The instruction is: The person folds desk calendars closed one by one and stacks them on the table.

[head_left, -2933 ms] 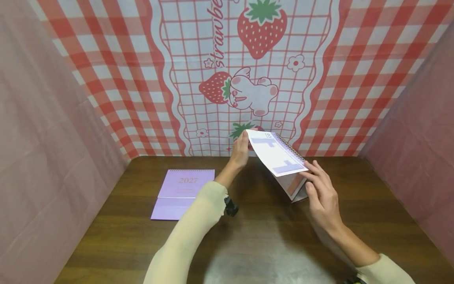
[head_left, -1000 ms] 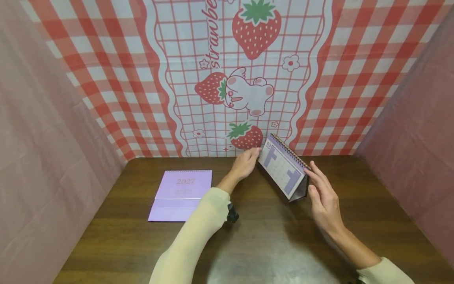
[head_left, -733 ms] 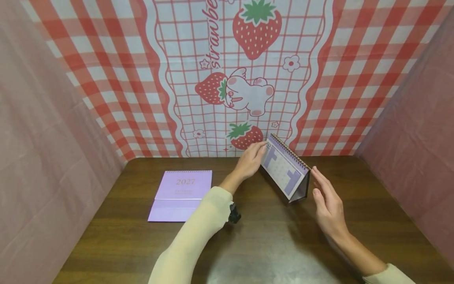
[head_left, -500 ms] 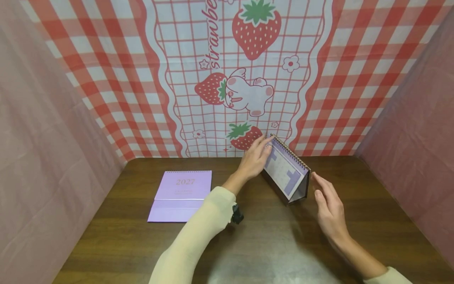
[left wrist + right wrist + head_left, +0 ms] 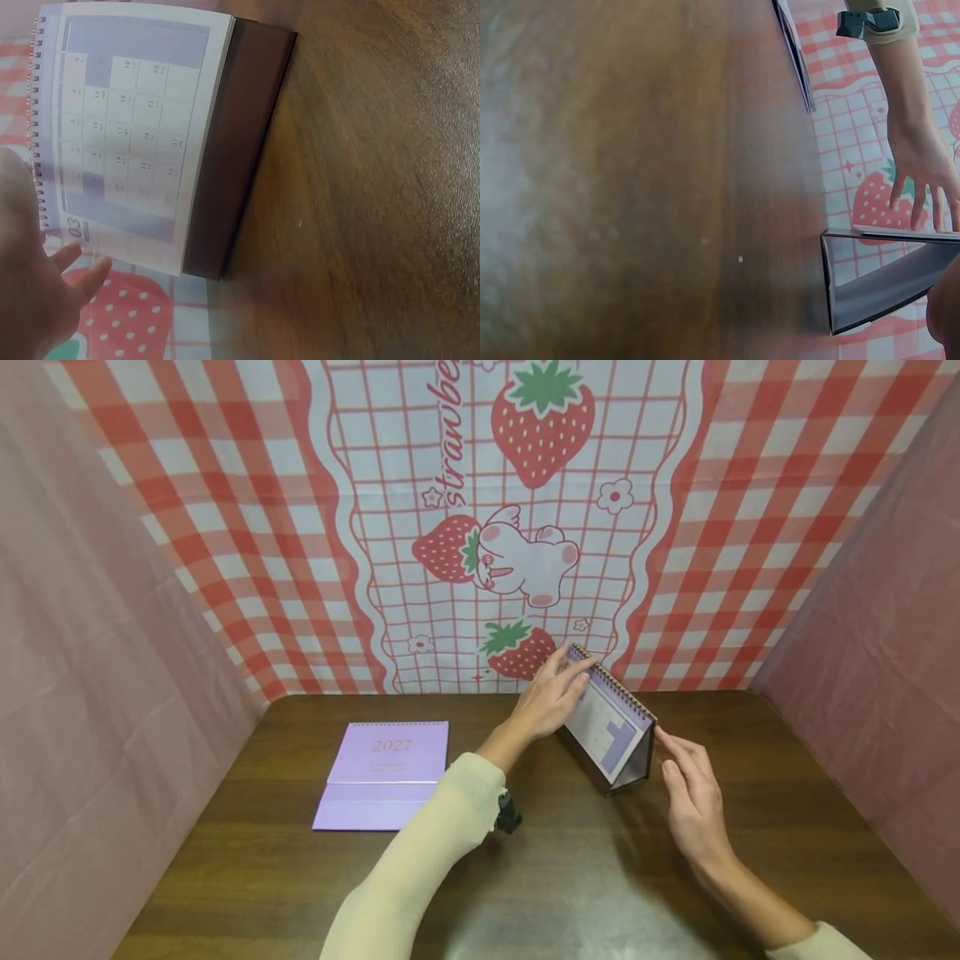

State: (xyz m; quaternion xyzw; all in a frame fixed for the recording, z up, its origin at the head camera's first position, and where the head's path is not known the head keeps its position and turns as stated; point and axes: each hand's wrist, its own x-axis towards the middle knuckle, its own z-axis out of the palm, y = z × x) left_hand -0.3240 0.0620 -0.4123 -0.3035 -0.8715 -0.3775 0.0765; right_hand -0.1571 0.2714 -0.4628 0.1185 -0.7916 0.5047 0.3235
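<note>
A spiral-bound desk calendar (image 5: pixel 603 727) stands like a tent at the right of the table, turned at an angle. Its visible page (image 5: pixel 142 127) reads 03 and has lilac blocks. My left hand (image 5: pixel 549 697) lies over the page's far upper corner, fingers spread and reaching the spiral. In the left wrist view, that hand (image 5: pixel 34 262) covers part of the binding. My right hand (image 5: pixel 697 810) is at the calendar's near end, fingers fairly straight, fingertips at the upper corner. Only a sliver of the right hand (image 5: pixel 946 315) shows in the right wrist view, beside the tent's open end.
A lilac 2027 desk calendar (image 5: pixel 390 756) stands to the left on the brown wooden table (image 5: pixel 562 877). Behind rises a red-and-white strawberry cloth (image 5: pixel 480 460), with pinkish curtains (image 5: pixel 97 635) at both sides. A black device (image 5: pixel 508 812) is on the left wrist.
The lifted page has come down flat against the calendar. My left hand has moved from its outer edge up and right to the spiral. The right hand has shifted slightly at the near end.
</note>
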